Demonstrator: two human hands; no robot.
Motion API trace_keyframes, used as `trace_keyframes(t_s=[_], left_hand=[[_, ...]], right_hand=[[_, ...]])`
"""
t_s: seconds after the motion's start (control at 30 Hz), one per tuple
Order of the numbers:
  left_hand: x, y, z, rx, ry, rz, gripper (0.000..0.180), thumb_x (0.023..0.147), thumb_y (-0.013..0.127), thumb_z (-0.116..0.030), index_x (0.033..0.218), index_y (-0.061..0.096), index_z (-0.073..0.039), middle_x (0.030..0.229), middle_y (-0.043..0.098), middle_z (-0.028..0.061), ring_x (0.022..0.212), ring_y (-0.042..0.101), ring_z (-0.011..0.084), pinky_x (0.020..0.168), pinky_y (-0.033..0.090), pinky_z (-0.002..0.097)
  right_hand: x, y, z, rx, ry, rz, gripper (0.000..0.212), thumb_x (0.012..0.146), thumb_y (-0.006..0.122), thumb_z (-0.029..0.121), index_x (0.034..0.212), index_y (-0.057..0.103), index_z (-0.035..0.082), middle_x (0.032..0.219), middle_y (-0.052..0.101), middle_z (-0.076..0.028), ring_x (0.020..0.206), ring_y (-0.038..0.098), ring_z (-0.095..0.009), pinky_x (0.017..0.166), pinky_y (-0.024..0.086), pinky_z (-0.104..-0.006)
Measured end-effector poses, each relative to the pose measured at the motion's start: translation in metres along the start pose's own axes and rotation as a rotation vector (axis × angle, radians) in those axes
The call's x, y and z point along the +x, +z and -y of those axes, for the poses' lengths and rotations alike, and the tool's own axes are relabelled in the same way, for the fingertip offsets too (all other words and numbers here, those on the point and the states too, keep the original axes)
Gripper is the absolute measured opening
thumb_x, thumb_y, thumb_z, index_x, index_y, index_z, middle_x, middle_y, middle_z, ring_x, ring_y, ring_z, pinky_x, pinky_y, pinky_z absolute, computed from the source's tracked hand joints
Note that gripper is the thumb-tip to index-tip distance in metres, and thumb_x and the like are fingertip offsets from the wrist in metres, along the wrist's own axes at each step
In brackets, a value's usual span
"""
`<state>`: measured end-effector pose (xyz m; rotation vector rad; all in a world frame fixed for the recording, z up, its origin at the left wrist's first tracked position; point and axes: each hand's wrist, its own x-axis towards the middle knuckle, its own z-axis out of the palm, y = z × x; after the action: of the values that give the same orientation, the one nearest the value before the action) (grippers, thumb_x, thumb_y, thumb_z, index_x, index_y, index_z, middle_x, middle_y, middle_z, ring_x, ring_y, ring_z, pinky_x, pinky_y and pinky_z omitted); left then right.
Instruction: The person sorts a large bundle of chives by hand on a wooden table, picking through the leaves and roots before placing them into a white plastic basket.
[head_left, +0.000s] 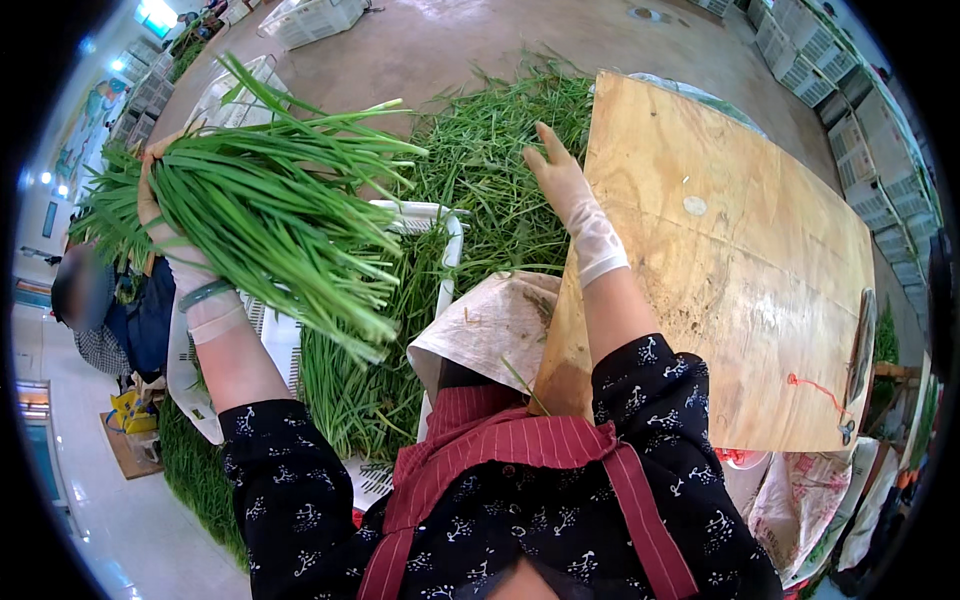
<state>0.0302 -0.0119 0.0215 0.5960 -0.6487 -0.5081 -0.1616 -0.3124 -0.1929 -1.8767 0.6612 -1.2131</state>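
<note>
Above the crate [452,232], chive bunch [270,200] gripped in left hand [165,225], right hand [565,180] w/o hold.

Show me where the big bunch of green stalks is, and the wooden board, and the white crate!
bunch of green stalks [270,215], head view, on the middle of the bundle held in the left hand.
wooden board [730,270], head view, on its bare flat face.
white crate [452,240], head view, on its right rim.

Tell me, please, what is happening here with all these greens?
A person in thin gloves is handling long green chives. The left hand grips a thick bunch of chives lifted above a white crate. The right hand reaches open toward the loose pile of chives, beside a tilted plywood board.
</note>
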Motion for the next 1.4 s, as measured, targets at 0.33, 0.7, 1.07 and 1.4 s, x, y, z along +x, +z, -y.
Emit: trace_keyframes(t_s=[0.33, 0.7, 1.07, 1.4], left_hand=[[0.049, -0.001, 0.017, 0.508, 0.156, -0.545, 0.023, 0.085, 0.053, -0.023, 0.088, 0.062, -0.003, 0.078, 0.063, 0.0083, 0.069, 0.061, 0.0226, 0.065, 0.051, 0.0336], [0.135, 0.064, 0.069, 0.377, 0.227, -0.619, 0.012, 0.084, 0.055, -0.010, 0.087, 0.059, 0.000, 0.091, 0.063, 0.0132, 0.079, 0.062, 0.0282, 0.073, 0.051, 0.0406], [0.214, 0.139, 0.143, 0.098, 0.051, -0.194, 0.028, 0.091, 0.042, -0.021, 0.105, 0.053, 0.000, 0.106, 0.059, 0.0143, 0.095, 0.057, 0.0280, 0.088, 0.044, 0.0420], [0.063, 0.250, 0.275, -0.164, -0.153, -0.036, 0.031, 0.087, 0.048, -0.027, 0.103, 0.055, -0.001, 0.098, 0.060, 0.0125, 0.092, 0.057, 0.0266, 0.081, 0.048, 0.0400]], right_hand=[[-0.015, -0.110, 0.047, -0.402, 0.183, 1.059, 0.033, 0.087, 0.054, 0.032, 0.109, 0.061, 0.008, 0.105, 0.063, -0.009, 0.096, 0.059, -0.019, 0.085, 0.045, -0.0296], [-0.048, -0.143, 0.084, -0.058, 0.315, 1.148, 0.032, 0.086, 0.058, 0.024, 0.114, 0.058, 0.009, 0.106, 0.062, -0.012, 0.097, 0.059, -0.019, 0.085, 0.045, -0.0295], [-0.067, -0.089, 0.060, 0.627, 0.517, 1.008, 0.055, 0.084, 0.061, 0.027, 0.130, 0.041, 0.002, 0.124, 0.052, -0.009, 0.114, 0.047, -0.017, 0.097, 0.036, -0.0274], [-0.002, -0.198, -0.004, 1.269, 0.507, 0.074, 0.037, 0.092, 0.042, 0.020, 0.128, 0.036, 0.011, 0.133, 0.039, -0.009, 0.125, 0.035, -0.029, 0.103, 0.030, -0.0446]])
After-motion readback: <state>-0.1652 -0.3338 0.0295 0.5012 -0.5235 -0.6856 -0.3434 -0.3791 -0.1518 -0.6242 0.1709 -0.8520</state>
